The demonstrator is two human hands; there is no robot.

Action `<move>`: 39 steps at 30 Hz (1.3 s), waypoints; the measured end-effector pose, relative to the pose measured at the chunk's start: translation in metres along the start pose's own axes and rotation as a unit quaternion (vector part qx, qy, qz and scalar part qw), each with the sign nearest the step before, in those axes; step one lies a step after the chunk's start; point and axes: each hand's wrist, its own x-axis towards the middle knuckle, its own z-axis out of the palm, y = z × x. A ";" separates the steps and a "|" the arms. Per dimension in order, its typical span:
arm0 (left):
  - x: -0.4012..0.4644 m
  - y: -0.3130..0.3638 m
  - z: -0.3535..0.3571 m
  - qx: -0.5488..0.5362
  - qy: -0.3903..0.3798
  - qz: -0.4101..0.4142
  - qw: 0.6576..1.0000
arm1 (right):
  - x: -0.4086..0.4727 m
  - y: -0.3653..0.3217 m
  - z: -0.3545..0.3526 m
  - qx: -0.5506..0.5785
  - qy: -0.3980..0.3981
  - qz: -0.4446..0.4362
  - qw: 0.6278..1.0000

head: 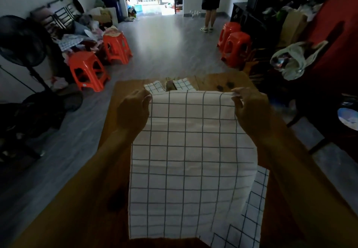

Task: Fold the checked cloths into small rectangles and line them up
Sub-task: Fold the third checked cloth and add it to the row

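Observation:
A white checked cloth point(186, 150) hangs stretched out in front of me above the wooden table point(238, 81). My left hand point(133, 110) pinches its top left corner and my right hand point(249, 108) pinches its top right corner. Two small folded checked cloths point(155, 87) point(183, 85) lie side by side at the table's far edge, partly hidden behind the held cloth. Another checked cloth point(249, 212) lies on the table at the lower right, mostly covered by the hanging one.
Orange plastic stools point(87, 69) point(235, 48) stand on the grey floor to the left and right. A standing fan point(23, 46) is at the far left. A person point(211, 3) stands at the far doorway. Cluttered shelves and bags fill the right side.

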 end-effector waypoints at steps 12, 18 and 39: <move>0.029 -0.072 0.136 0.081 -0.156 -0.072 0.982 | 0.008 0.069 0.158 0.040 -0.129 0.041 0.990; 0.003 -0.094 0.154 0.089 -0.225 -0.064 0.968 | -0.020 0.064 0.169 0.021 -0.184 0.051 0.981; -0.114 -0.091 0.103 0.027 -0.533 0.039 0.845 | -0.167 -0.010 0.083 -0.072 -0.428 0.145 0.889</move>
